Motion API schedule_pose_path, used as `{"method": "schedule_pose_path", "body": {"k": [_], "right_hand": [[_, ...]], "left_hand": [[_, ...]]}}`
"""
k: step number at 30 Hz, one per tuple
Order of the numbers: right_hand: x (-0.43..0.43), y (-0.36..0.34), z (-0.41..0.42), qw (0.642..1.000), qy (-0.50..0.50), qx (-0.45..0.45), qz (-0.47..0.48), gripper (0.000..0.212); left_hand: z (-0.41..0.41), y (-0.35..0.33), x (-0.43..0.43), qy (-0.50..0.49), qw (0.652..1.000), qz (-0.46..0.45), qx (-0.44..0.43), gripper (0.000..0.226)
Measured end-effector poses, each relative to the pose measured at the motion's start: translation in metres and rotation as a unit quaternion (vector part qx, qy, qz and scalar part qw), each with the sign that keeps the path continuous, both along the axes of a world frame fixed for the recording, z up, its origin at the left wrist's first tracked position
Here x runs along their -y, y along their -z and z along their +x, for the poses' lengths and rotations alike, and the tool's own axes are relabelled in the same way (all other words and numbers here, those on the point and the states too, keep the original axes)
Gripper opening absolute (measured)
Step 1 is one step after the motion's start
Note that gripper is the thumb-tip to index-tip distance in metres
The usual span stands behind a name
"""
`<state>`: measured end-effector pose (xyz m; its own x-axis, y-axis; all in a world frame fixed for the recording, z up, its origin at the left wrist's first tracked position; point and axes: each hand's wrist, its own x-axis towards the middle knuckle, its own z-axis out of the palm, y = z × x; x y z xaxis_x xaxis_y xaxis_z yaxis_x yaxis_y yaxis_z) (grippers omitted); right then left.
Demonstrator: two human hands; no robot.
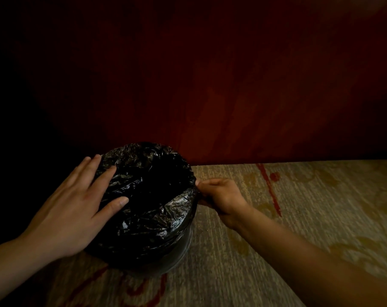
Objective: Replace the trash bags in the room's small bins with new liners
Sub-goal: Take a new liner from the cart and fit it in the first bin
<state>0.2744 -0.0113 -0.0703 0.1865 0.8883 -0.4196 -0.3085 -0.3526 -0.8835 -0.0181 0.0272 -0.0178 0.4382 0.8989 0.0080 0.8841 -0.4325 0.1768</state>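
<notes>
Liner (148, 220) sits in the small bin (184, 249), between the 2 grips, its edge folded over the rim. Left grip (77, 202) lies spread flat on the plastic; right grip (221, 196) pinches the edge opposite. Probably the fitting step: next, pull the edge down evenly. Carpet (276, 240) lies under both grips; dark wall (232, 85) stands just behind the bin, hindering nothing.

Our left hand (77, 199) and right hand (222, 194) are bare. Our left forearm (12, 262) and right forearm (310, 251) run bare to the frame's edge. A short, rounded nail shows on our left thumb (116, 206).
</notes>
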Motion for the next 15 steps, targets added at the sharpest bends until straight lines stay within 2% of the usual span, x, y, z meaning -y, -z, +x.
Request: {"method": "schedule_pose_path", "body": {"k": [3, 7, 10, 13, 15], "right_hand": [[0.000, 0.002, -0.003, 0.999, 0.017, 0.046, 0.021, 0.015], [-0.002, 0.011, -0.006, 0.997, 0.044, 0.055, 0.033, 0.012], [0.000, 0.014, -0.003, 0.996, 0.015, 0.077, 0.050, 0.007], [0.001, 0.018, 0.008, 0.994, -0.012, 0.099, 0.050, 0.025], [0.001, 0.018, 0.012, 0.992, -0.033, 0.109, 0.059, 0.025]], "left_hand": [[-0.001, 0.002, -0.002, 0.003, 1.000, 0.002, 0.003, 0.100], [-0.002, 0.003, -0.003, 0.002, 1.000, 0.001, 0.006, 0.101], [-0.003, 0.004, -0.003, -0.002, 1.000, 0.002, 0.005, 0.102], [-0.005, 0.009, -0.007, -0.004, 1.000, 0.006, 0.005, 0.100], [-0.007, 0.011, -0.009, -0.001, 1.000, 0.006, 0.000, 0.096]]}}
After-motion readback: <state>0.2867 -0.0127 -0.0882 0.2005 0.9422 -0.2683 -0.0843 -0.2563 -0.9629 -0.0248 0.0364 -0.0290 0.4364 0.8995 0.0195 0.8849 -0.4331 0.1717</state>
